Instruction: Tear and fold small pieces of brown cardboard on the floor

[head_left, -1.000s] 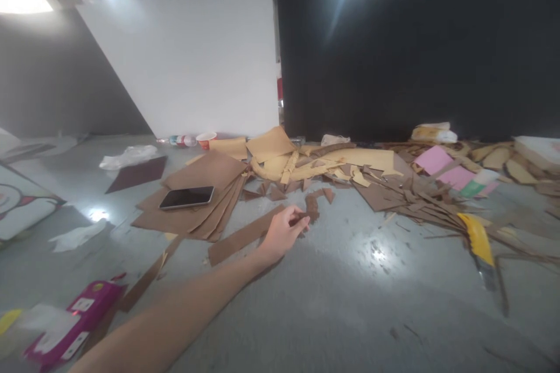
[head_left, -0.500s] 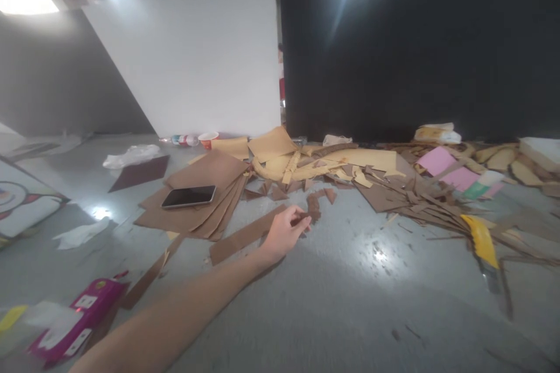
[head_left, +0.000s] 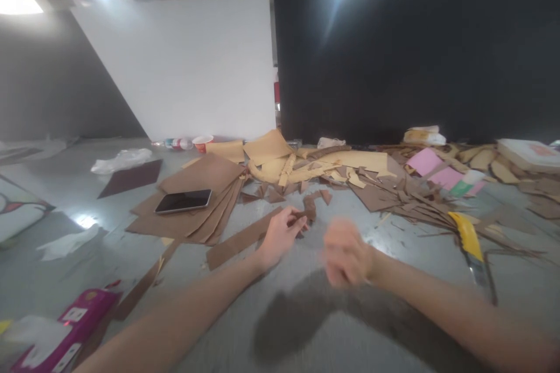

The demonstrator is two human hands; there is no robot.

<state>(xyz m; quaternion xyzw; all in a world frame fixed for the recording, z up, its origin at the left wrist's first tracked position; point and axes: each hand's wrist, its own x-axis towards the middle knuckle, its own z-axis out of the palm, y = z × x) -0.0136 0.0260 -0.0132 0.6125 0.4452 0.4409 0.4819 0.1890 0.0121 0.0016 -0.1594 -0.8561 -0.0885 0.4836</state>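
My left hand (head_left: 282,236) is low over the grey table, its thumb and fingers closed on a small brown cardboard piece (head_left: 310,210). Under and beside its wrist lies a long brown cardboard strip (head_left: 238,245). My right hand (head_left: 347,253) is raised above the table just to the right, its fingers smeared by motion. Whether it holds anything is not clear. Small brown scraps (head_left: 275,194) lie beyond my left hand.
A phone (head_left: 184,201) rests on stacked brown sheets (head_left: 170,233) at left. A yellow utility knife (head_left: 468,239) lies at right by a heap of cut strips (head_left: 420,204). A magenta object (head_left: 70,326) is at lower left. White and black boards (head_left: 394,58) stand behind.
My right hand has come into view from the right and is blurred. My left hand keeps its pinch on the small brown piece. The view has shifted slightly.
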